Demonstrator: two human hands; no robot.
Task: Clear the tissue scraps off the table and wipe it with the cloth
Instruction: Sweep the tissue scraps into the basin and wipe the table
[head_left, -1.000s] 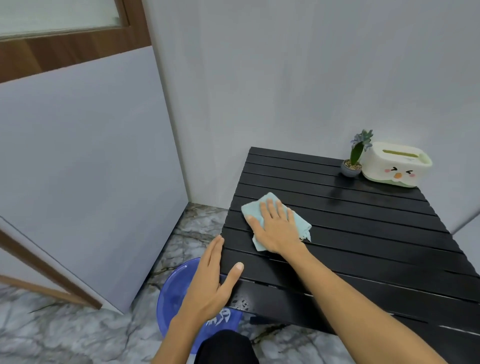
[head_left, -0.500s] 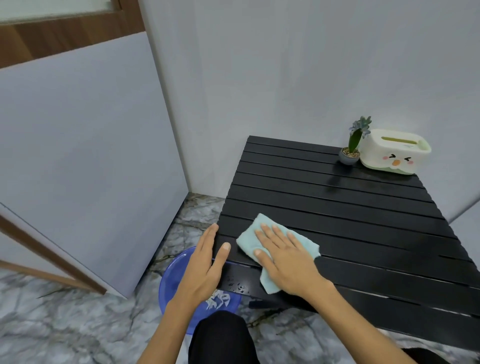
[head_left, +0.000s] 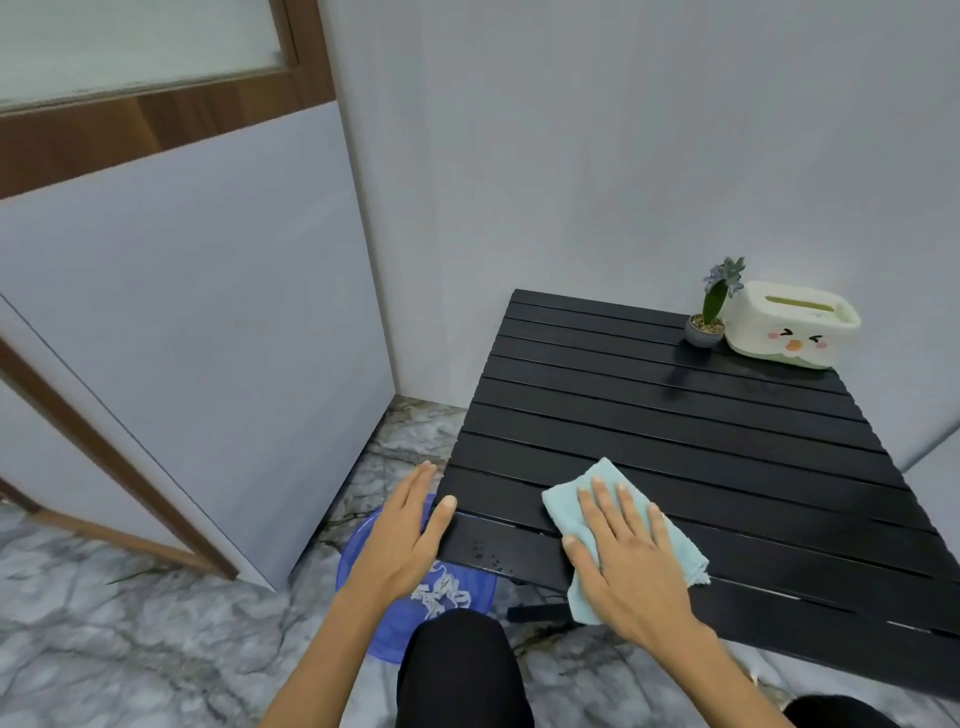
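Nearest to me: dark trouser knee (head_left: 462, 670) at bottom centre, second knee just showing at bottom R corner.

L hand (head_left: 402, 540) flat, fingers straight, grip released. Thumb tip rests on near-L corner of the black slatted surface (head_left: 701, 415); rest of hand hangs off the edge, above a blue basin (head_left: 363, 561) on the marble floor (head_left: 130, 623). Tissue scraps (head_left: 441, 592) lie inside basin, white, partly hidden by L wrist.

R hand (head_left: 631, 566) palm down, fingers straight and spread, grip released, pressing the light-blue cloth (head_left: 587, 499). Cloth sits at near-L part of surface, one corner overhanging the front edge, frayed corner sticking out R of my hand. A few small water drops on the slat between the two hands.

Far R corner of surface: small potted plant (head_left: 709, 317) w/ purple flower, just beside a cream tissue box (head_left: 789, 327) w/ cartoon face. Both close to the wall (head_left: 571, 156).

Far L: door (head_left: 156, 260) w/ wood trim, frosted pane up top.
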